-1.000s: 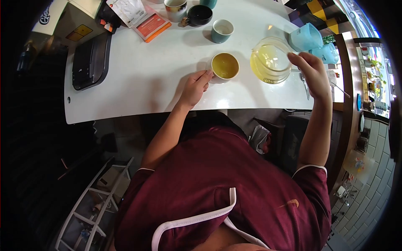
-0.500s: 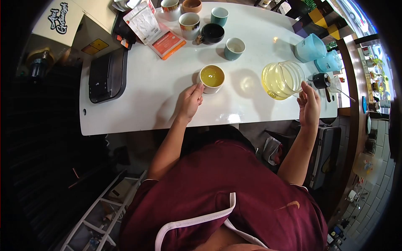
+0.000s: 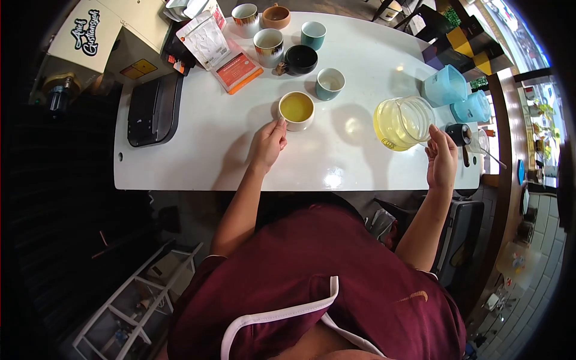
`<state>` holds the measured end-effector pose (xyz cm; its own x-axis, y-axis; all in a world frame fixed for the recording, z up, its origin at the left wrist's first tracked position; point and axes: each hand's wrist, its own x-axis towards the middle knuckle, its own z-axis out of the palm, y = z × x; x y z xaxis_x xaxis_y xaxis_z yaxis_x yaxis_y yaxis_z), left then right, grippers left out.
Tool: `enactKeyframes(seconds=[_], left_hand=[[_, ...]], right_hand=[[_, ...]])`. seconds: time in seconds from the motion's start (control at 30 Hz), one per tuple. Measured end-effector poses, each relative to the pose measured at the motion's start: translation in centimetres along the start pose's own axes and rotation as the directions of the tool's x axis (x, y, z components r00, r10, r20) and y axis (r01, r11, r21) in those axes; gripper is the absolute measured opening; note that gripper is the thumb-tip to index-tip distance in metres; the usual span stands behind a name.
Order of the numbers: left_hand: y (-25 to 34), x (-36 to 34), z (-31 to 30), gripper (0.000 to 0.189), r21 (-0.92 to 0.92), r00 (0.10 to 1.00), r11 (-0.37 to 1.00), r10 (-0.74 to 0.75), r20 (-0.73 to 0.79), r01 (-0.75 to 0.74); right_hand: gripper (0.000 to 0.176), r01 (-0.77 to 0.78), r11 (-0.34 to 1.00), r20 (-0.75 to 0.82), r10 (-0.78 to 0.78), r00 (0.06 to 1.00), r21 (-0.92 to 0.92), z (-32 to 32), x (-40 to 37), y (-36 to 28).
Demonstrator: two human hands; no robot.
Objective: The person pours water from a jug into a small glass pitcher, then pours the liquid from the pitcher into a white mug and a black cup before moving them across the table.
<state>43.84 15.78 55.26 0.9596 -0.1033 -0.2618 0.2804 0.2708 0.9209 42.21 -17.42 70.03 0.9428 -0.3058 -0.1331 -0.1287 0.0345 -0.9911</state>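
A white cup (image 3: 296, 111) filled with yellow-green liquid is near the middle of the white table (image 3: 210, 162). My left hand (image 3: 269, 144) has its fingers closed on the cup's near left side, where a handle would be hidden by the fingers. On the right, a clear glass pitcher (image 3: 399, 125) holds pale yellow liquid. My right hand (image 3: 441, 156) grips the pitcher at its right side, with the fingers pinched together there. Just behind the white cup is a pale blue-green cup (image 3: 330, 83), apart from it.
Behind stand a black cup (image 3: 300, 59), a teal cup (image 3: 313, 35), patterned cups (image 3: 268, 47) and a brown cup (image 3: 276, 17). Packets (image 3: 238, 71) and a black scale (image 3: 154, 111) lie left. Blue containers (image 3: 444, 86) and a black jar (image 3: 458, 134) stand right.
The view has tilted slightly, so the table's things sit a little lower. Both hands keep their hold on the cup and the pitcher, which remain in nearly the same places.
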Motion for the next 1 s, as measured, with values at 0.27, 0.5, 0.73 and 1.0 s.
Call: enactKeyframes(seconds=[0.27, 0.5, 0.73, 1.0], left_hand=[[5.1, -0.3, -0.7, 0.049, 0.340, 0.958, 0.896, -0.280, -0.064, 0.285], [8.2, 6.8, -1.2, 0.053, 0.597, 0.962, 0.796, 0.078, -0.260, 0.097], [7.8, 12.3, 0.4, 0.049, 0.402, 0.974, 0.895, -0.124, -0.190, 0.192], [7.2, 13.4, 0.4, 0.038, 0.470, 0.968, 0.847, -0.190, -0.165, 0.247]], right_hand=[[0.024, 0.069, 0.996, 0.094, -0.074, 0.993, 0.057, -2.1, 3.5, -0.1], [0.024, 0.089, 0.994, 0.068, -0.094, 0.993, 0.067, -5.1, 4.5, 0.9], [0.026, 0.114, 0.993, -0.004, -0.114, 0.994, 0.045, -7.7, 3.5, 1.3], [0.028, 0.095, 0.994, -0.074, -0.092, 0.993, 0.047, -8.6, 2.7, 1.5]])
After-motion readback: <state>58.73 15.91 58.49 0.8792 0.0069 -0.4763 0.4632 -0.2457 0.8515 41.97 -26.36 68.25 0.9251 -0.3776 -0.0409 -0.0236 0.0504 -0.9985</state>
